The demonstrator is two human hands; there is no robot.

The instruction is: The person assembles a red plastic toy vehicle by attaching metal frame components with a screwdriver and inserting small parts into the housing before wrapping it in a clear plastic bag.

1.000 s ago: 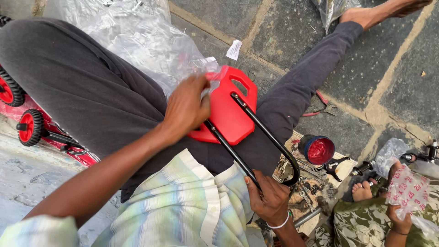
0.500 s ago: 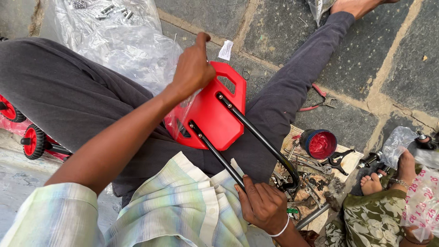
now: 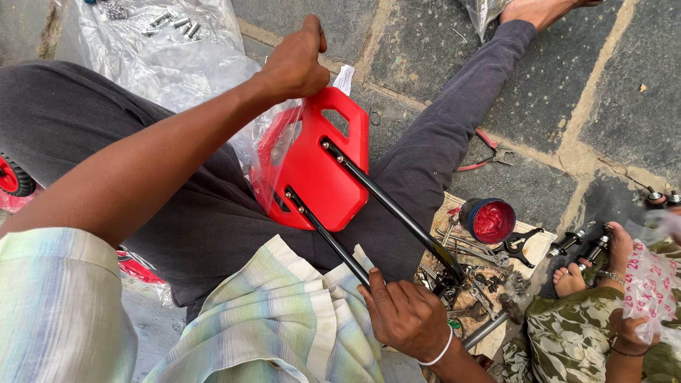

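**Asker:** Looking down from the head camera, what is sitting at the centre of the frame?

**Describer:** A red plastic seat (image 3: 320, 167) is lying across the person's lap, tilted, with a black U-shaped metal bar (image 3: 386, 206) bolted across its face. The bar is running from the seat toward the lower right.

**Asker:** What are the two hands doing?

**Describer:** The left hand (image 3: 296, 62) is reaching to the upper middle of the frame, fingers pinched shut on a clear plastic wrapper (image 3: 266, 152) that is hanging over the seat's left edge. The right hand (image 3: 406, 315) is resting at the lower centre, fingers curled around the near leg of the bar.

**Asker:** What is lying around them?

**Describer:** A clear bag of bolts (image 3: 159, 39) is sitting on the stone floor at the upper left. A red-filled round tin (image 3: 488, 220) and scattered hand tools (image 3: 482, 284) are lying on cardboard at the right, with red-handled pliers (image 3: 486, 157) just above. Another person's bare foot (image 3: 571, 278) is showing at the lower right, and a red wheel (image 3: 10, 177) at the left edge.
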